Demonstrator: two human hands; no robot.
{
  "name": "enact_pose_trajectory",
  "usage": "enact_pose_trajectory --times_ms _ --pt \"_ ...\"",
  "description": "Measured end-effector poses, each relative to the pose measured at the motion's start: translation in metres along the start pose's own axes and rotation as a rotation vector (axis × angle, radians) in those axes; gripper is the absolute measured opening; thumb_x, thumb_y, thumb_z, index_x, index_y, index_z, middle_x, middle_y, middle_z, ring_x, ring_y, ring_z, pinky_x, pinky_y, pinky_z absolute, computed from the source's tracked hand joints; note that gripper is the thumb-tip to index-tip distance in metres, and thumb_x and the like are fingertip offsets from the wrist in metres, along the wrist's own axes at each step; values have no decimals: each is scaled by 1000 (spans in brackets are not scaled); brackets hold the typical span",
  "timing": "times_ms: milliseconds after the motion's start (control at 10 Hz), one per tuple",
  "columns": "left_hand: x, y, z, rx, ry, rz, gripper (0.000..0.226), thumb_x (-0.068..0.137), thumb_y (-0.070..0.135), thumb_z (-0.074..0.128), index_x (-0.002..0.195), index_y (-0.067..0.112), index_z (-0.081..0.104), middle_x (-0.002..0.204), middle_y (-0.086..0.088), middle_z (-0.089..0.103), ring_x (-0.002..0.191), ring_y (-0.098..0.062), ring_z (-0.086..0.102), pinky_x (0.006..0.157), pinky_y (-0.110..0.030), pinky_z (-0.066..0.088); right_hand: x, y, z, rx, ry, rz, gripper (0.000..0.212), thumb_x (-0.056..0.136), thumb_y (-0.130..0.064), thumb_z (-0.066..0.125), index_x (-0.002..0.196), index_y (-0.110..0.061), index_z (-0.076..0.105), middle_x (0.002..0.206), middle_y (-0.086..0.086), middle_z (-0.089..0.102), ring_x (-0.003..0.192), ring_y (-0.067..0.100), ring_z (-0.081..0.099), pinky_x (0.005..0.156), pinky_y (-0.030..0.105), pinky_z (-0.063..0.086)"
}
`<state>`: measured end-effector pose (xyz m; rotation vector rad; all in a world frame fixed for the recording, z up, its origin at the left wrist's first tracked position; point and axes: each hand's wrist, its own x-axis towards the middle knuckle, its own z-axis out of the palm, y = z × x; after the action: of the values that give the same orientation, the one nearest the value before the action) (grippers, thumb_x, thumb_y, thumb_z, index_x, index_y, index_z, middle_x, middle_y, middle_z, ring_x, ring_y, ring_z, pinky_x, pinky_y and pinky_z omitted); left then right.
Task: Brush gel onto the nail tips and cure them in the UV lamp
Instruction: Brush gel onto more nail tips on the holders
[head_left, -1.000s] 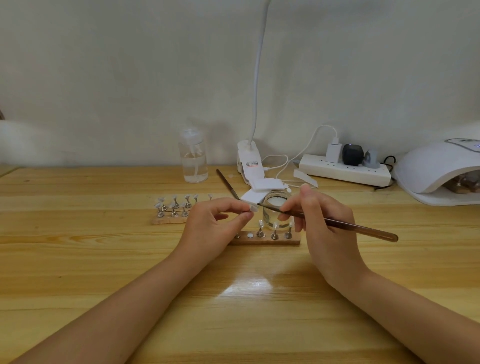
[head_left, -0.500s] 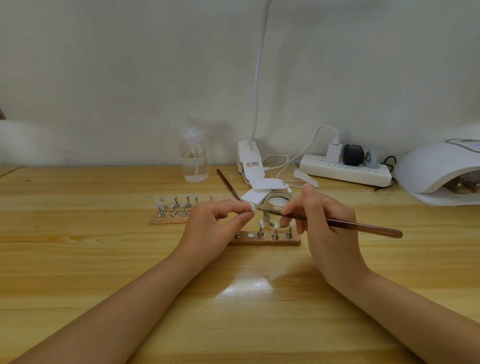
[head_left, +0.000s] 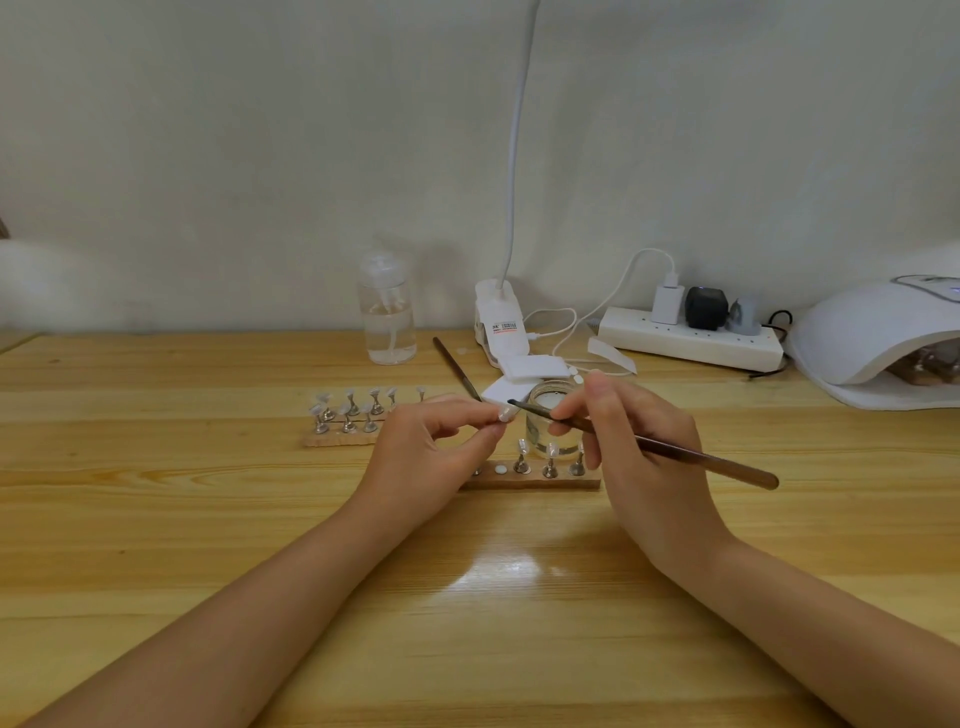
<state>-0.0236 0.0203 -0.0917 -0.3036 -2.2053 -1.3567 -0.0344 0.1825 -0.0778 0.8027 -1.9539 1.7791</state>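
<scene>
My left hand (head_left: 431, 447) pinches a small pale nail tip (head_left: 503, 414) between thumb and fingers above the table. My right hand (head_left: 639, 457) holds a thin brown brush (head_left: 675, 451), its dark bristle end close to the nail tip, just right of it. Below the hands lies a wooden holder strip (head_left: 535, 480) with a few metal stands bearing nail tips. A second wooden strip (head_left: 337, 439) with several tips on stands sits to the left. The white UV lamp (head_left: 878, 338) stands at the far right edge, with something brownish inside its opening.
A glass jar (head_left: 550, 410) stands right behind my hands, beside small white square dishes (head_left: 530, 369). A second brush (head_left: 457, 371), a clear liquid bottle (head_left: 387, 312), a clip lamp base (head_left: 498, 322) and a power strip (head_left: 685, 338) with plugs line the wall.
The brush tip has drawn slightly back to the right from the nail tip, and its handle end has dipped a little. My left hand stays put.
</scene>
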Motion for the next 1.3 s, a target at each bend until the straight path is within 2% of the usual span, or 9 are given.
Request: enact_pose_trajectory --times_ms 200,400,500,600,700,900,1100,1200,1300 --pt "0 3 -1 9 -7 -7 30 77 5 70 78 35 68 79 20 67 80 7 59 71 -8 41 -1 0 0 43 -23 36 37 90 -35 45 64 -18 64 57 -8 63 52 -2 55 54 8 40" --pt "-1 4 -2 -13 -4 -38 28 75 6 71 76 34 68 74 27 67 82 9 61 74 -5 42 -2 -1 -2 113 18 79 40 84 -40 43 57 -18 64 51 3 62 43 1 51 49 11 39" --pt "-2 4 -2 -62 -35 -68 28 74 5 72 71 33 69 75 22 69 79 5 64 75 -10 47 0 0 -4 112 61 91 41 83 -39 41 58 -16 64 52 2 62 42 3 50 47 13 39" --pt "-2 5 -2 -112 -86 -114 26 73 4 73 67 29 69 75 11 71 74 -1 65 72 -15 52 3 2 -8 108 108 114 44 83 -42 40 59 -13 65 52 2 62 41 4 46 46 14 39" --pt "-2 5 -3 -100 -132 -152 25 73 3 72 64 26 67 73 5 71 70 2 63 68 -10 47 5 4 -11 95 132 136 44 82 -43 40 59 -16 64 52 2 62 42 5 45 47 15 39" --pt "-2 9 -2 -47 -172 -192 18 74 1 71 66 16 67 63 12 65 59 11 57 56 -2 39 6 5 -13 100 119 143 43 82 -44 39 60 -16 64 52 2 63 42 6 44 46 15 39" --pt "-2 6 -2 18 -206 -197 21 73 6 73 78 25 66 74 5 67 69 9 58 66 -2 41 7 6 -13 95 109 147 43 82 -44 39 59 -16 64 53 3 62 42 6 44 45 15 38" --pt "-2 5 -2 19 -204 -190 30 73 8 74 92 29 62 71 10 67 75 7 60 74 -2 39 7 6 -14 91 114 150 43 82 -43 39 60 -16 64 52 1 62 42 4 44 46 14 38" --pt "-2 5 -2 50 -191 -142 41 73 7 73 99 34 56 71 10 68 77 4 60 73 1 36 7 6 -14 91 109 150 43 81 -43 39 60 -15 64 52 2 62 42 3 45 46 14 39"
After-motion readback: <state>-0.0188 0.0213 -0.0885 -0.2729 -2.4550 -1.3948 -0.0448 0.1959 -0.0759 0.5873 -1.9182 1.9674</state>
